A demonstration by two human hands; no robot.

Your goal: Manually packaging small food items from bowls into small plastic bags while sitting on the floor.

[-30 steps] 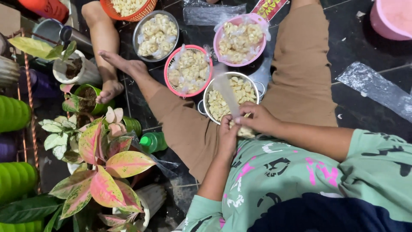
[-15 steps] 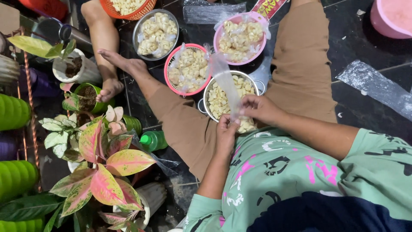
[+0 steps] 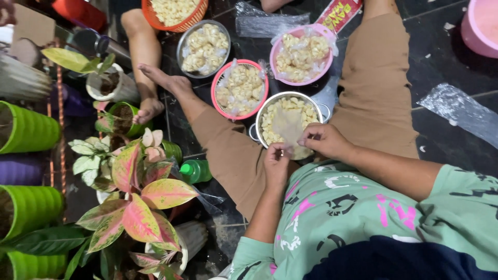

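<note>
A dark tiled floor (image 3: 446, 31) fills the scene, with potted plants crowded along the left side; a pink-and-green leafed plant (image 3: 137, 207) stands nearest, with ribbed green pots (image 3: 28, 129) beyond it and a green-capped bottle (image 3: 196, 171) lying by the person's knee. The person sits on the floor with legs stretched out in tan trousers; between the legs stands a metal colander (image 3: 270, 111) filled with pale yellowish pieces. Over its near rim both hands hold a small clear plastic bag (image 3: 288, 127); the bag is thin, see-through and slightly cloudy, its body reaching out over the colander's contents so that the pieces show through it. The left hand (image 3: 276, 165) pinches the bag's near edge with closed fingers; the right hand (image 3: 324, 141) grips the same edge just beside it, fingers curled shut on the plastic. Past the colander stand a red-rimmed bowl (image 3: 239, 66) and a pink bowl (image 3: 303, 80), both lined with plastic and heaped with the same pieces; a metal bowl (image 3: 181, 44) and an orange basket (image 3: 155, 18) lie farther off. Another person's bare foot (image 3: 148, 109) rests near the plants; a crumpled sheet of clear plastic (image 3: 461, 109) lies on the floor to the right.
</note>
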